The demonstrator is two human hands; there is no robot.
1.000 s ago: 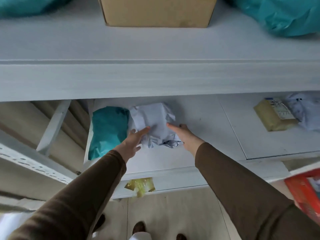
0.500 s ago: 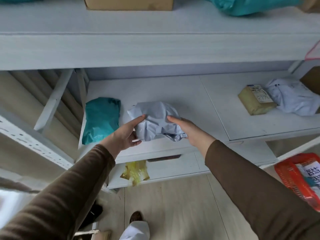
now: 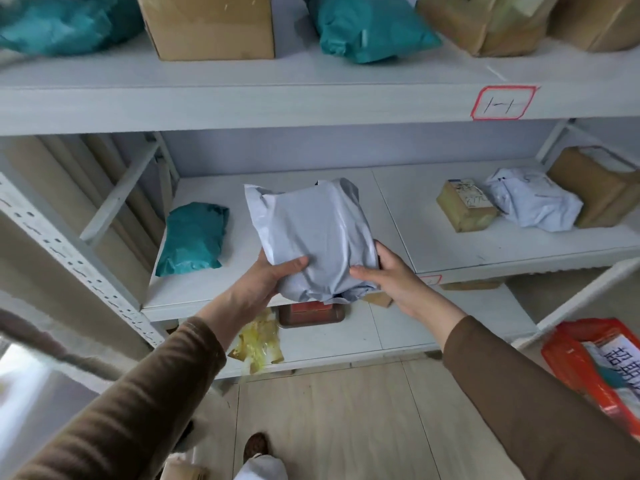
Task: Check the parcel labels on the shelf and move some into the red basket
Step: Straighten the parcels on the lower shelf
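Note:
A grey plastic mailer parcel (image 3: 311, 233) is held upright in front of the middle shelf (image 3: 485, 247). My left hand (image 3: 266, 282) grips its lower left side, and my right hand (image 3: 388, 275) grips its lower right side. No label shows on the face turned toward me. The red basket (image 3: 571, 372) sits on the floor at the lower right, with a white printed sheet and parcels inside.
On the middle shelf lie a teal bag (image 3: 194, 237), a small brown box (image 3: 464, 206), another grey mailer (image 3: 533, 199) and a cardboard box (image 3: 599, 185). The top shelf holds cardboard boxes (image 3: 207, 26) and teal bags (image 3: 367, 29). A yellow bag (image 3: 258, 341) lies on the bottom shelf.
Both hands have lifted the grey mailer off the middle shelf and turned it upright toward me. The view has pulled back and tilted up.

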